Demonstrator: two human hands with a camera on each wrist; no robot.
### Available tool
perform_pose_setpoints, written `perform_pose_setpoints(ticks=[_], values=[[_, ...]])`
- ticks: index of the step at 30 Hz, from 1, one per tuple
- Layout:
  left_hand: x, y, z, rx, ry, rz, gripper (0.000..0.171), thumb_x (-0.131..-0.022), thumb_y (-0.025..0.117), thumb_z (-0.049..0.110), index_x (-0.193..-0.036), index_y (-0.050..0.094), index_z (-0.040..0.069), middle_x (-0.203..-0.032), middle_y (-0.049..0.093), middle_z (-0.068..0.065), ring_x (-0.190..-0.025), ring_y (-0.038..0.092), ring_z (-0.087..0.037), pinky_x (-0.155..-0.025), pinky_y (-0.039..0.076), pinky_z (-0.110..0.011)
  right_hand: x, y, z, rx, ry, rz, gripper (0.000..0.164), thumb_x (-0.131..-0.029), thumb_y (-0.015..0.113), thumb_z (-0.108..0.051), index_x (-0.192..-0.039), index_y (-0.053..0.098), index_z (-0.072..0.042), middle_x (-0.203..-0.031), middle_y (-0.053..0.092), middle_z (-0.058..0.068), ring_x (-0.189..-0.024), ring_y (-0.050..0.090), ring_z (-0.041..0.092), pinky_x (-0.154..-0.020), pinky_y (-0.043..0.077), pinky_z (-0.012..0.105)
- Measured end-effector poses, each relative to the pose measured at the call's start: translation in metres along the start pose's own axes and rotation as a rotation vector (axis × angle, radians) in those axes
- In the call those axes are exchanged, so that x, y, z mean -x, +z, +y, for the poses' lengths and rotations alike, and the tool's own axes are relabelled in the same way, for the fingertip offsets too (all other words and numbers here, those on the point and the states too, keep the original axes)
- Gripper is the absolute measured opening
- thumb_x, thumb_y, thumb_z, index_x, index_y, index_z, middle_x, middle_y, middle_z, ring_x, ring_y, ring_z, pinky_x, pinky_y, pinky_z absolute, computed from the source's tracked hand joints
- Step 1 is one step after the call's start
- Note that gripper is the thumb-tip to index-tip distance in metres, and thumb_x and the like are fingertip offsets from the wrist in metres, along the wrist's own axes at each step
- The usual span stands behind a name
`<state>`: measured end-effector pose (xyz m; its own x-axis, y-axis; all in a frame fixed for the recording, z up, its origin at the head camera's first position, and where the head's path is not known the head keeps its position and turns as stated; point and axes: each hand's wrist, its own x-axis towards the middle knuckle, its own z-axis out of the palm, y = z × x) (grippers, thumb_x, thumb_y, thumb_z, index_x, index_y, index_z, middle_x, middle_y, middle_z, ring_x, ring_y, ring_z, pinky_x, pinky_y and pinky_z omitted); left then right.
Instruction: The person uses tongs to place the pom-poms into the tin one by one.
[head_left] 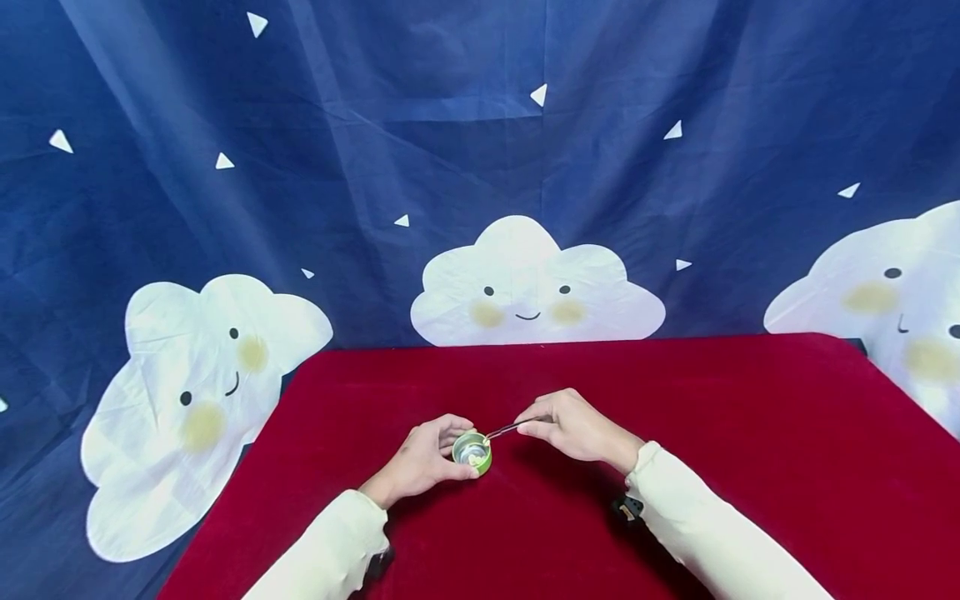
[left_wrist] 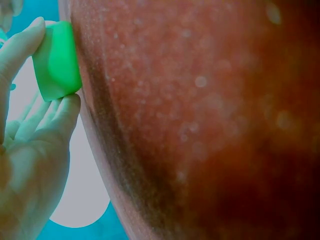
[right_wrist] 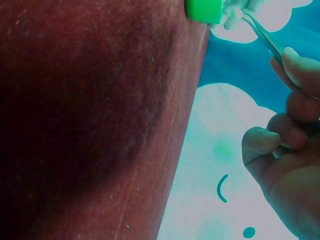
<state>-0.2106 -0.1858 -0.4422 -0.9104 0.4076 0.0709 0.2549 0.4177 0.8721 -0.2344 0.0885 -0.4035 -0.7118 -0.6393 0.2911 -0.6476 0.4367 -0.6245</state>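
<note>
A small round green tin point(head_left: 487, 467) with a silvery inside stands on the red cloth, a few pale bits point(head_left: 476, 459) lying in it. My left hand point(head_left: 418, 460) holds it from the left, thumb at the near side and fingers round the far side. In the left wrist view the tin's green wall point(left_wrist: 57, 62) shows between thumb and fingers. My right hand point(head_left: 573, 427) pinches a pair of thin tweezers point(head_left: 510, 428) between thumb and forefinger. Their tips are over the tin's right rim, where a small pale bit shows; whether they grip it I cannot tell.
A red cloth point(head_left: 720, 433) covers the table under both hands. Behind its far edge hangs a blue curtain point(head_left: 465, 167) printed with white smiling clouds point(head_left: 525, 258) and small white triangles. Dark straps or devices sit beneath both pale sleeves point(head_left: 705, 517).
</note>
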Motion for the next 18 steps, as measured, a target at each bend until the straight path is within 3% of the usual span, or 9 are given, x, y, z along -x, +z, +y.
perform_pose_setpoints(ticks=[18], values=[[-0.0008, -0.0001, 0.0008, 0.006, -0.014, -0.001, 0.058, -0.074, 0.087, 0.001, -0.123, 0.059, -0.004, -0.119, 0.066, -0.014, -0.109, 0.066, -0.029, -0.097, 0.053, -0.038, 0.0013, 0.0059, 0.0022, 0.019, 0.026, -0.042, 0.013, -0.092, 0.072, -0.014, -0.103, 0.08, -0.011, -0.091, 0.073, -0.007, -0.083, 0.064, 0.007, -0.075, 0.055, 0.027]])
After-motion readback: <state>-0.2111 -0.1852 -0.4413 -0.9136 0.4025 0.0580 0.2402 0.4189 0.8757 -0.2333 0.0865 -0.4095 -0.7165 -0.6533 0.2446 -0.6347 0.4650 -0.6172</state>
